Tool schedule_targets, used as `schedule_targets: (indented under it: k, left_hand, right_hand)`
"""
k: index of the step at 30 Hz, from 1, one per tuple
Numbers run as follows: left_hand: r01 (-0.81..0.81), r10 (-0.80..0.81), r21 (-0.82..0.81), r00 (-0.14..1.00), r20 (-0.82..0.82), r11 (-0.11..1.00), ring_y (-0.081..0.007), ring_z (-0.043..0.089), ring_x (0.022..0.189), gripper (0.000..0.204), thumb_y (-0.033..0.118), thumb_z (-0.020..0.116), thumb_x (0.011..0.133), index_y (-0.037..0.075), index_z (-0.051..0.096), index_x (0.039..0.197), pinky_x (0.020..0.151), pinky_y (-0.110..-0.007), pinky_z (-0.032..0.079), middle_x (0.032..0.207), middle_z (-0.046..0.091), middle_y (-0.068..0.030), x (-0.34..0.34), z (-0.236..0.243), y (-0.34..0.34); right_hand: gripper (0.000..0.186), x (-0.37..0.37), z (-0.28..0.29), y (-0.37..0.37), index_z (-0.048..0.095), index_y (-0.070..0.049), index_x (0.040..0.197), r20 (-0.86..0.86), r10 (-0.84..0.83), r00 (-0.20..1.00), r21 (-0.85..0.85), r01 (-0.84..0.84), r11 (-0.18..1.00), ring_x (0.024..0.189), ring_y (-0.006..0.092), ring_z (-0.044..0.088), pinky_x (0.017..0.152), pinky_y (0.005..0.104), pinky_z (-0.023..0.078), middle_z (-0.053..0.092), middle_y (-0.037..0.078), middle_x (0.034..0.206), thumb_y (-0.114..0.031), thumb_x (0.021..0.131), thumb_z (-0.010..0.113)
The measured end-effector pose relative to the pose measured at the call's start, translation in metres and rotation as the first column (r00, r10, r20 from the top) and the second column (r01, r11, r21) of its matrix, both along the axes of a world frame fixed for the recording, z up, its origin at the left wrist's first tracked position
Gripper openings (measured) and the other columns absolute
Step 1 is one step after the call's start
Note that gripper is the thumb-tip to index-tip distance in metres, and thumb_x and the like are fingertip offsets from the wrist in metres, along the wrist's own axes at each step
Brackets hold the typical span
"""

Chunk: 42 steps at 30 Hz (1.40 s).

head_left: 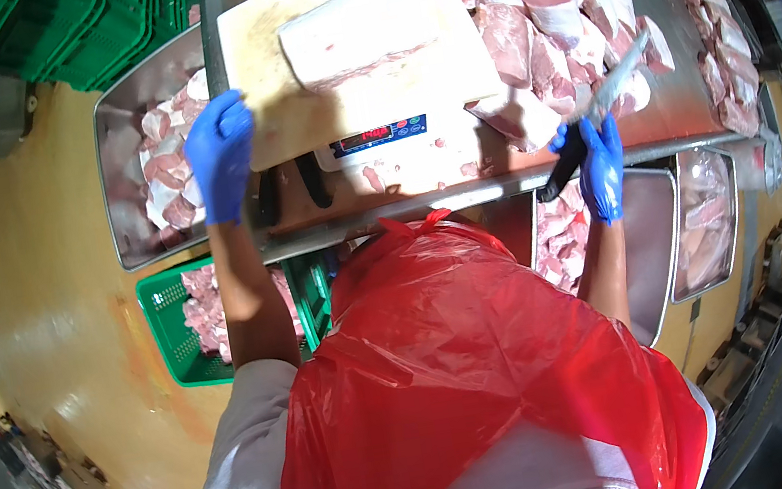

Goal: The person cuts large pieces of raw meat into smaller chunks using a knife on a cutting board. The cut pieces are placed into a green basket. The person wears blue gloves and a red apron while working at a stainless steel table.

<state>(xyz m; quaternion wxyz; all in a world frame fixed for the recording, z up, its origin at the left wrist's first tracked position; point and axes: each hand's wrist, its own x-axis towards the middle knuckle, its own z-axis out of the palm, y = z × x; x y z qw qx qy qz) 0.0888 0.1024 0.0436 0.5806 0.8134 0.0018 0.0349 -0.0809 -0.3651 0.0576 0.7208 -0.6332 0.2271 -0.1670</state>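
Note:
My left hand (223,153), in a blue glove, is closed at the left edge of a cream cutting board (258,62); whether its fingers grip that edge I cannot tell. On the board lies a pale slab of meat (359,32) with a pink lower edge. The board partly covers a scale (380,137) with a lit display. My right hand (601,162), gloved the same way, holds a knife (617,79) by its black handle. The blade points up and right, over a pile of pink and white meat pieces (544,19). Two black handles (313,180) lie beside the scale.
Left of the table stand a metal tub (110,175) of meat and stacked green crates (67,35). Below the table edge are a green crate (166,329) with meat and metal tubs (648,236) at right. More meat (719,33) lines the table's far right.

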Motion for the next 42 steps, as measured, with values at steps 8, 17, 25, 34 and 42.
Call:
schedule_targets:
  k: [8, 17, 25, 34, 42]
  left_hand:
    - [-0.151, -0.221, 0.422, 0.669, 0.709, 0.894, -0.0229, 0.069, 0.075, 0.023, 0.006, 0.067, 0.079, 0.003, 0.071, 0.102, 0.07, -0.032, 0.055, 0.093, 0.071, -0.0143, 0.001, 0.025, -0.057]
    - [-0.232, 0.16, 0.05, 0.795, 0.585, 0.971, -0.0052, 0.058, 0.069, 0.018, 0.005, 0.062, 0.088, 0.0, 0.072, 0.102, 0.066, -0.021, 0.049, 0.08, 0.068, -0.0006, 0.006, 0.006, 0.041]
    - [0.004, -0.067, 0.125, 0.861, 0.504, 0.992, -0.0255, 0.065, 0.092, 0.041, 0.009, 0.077, 0.076, 0.004, 0.066, 0.115, 0.079, -0.035, 0.053, 0.114, 0.063, -0.0157, 0.012, -0.017, -0.079]
    - [-0.046, 0.028, 0.035, 0.915, 0.402, 0.998, -0.0235, 0.065, 0.077, 0.022, 0.005, 0.074, 0.075, -0.001, 0.07, 0.096, 0.072, -0.034, 0.054, 0.095, 0.067, -0.0137, 0.004, -0.016, -0.088]
    - [-0.088, 0.064, 0.039, 0.909, 0.412, 0.995, -0.0229, 0.069, 0.081, 0.017, 0.004, 0.072, 0.077, -0.001, 0.072, 0.093, 0.073, -0.032, 0.056, 0.1, 0.069, -0.0136, 0.003, -0.023, -0.091]
  right_hand:
    - [0.021, 0.111, 0.043, 0.139, 0.053, -0.002, 0.112, -0.137, 0.379, 0.915, -0.869, -0.294, 0.397, 0.069, 0.0396, 0.066, 0.062, 0.0424, 0.051, 0.064, 0.024, 0.078, -0.019, 0.1, 0.055]
    - [0.013, 0.102, 0.019, 0.151, 0.053, -0.001, 0.102, -0.214, 0.348, 0.913, -0.916, -0.311, 0.253, 0.072, 0.0473, 0.064, 0.059, 0.0507, 0.049, 0.063, 0.027, 0.075, -0.014, 0.098, 0.056]
    - [0.016, 0.15, 0.003, 0.201, 0.054, 0.002, 0.098, -0.195, 0.401, 0.895, -0.947, -0.278, 0.159, 0.068, 0.0478, 0.063, 0.056, 0.0539, 0.047, 0.062, 0.029, 0.072, -0.015, 0.097, 0.056]
    - [0.023, 0.174, 0.009, 0.216, 0.049, 0.004, 0.101, -0.284, 0.388, 0.877, -0.908, -0.376, 0.185, 0.071, 0.0511, 0.063, 0.066, 0.0589, 0.048, 0.062, 0.032, 0.071, -0.018, 0.098, 0.049]
    - [0.02, 0.177, 0.022, 0.228, 0.049, 0.005, 0.1, -0.387, 0.399, 0.831, -0.865, -0.478, 0.156, 0.071, 0.0484, 0.065, 0.066, 0.0558, 0.051, 0.063, 0.031, 0.073, -0.013, 0.093, 0.053]
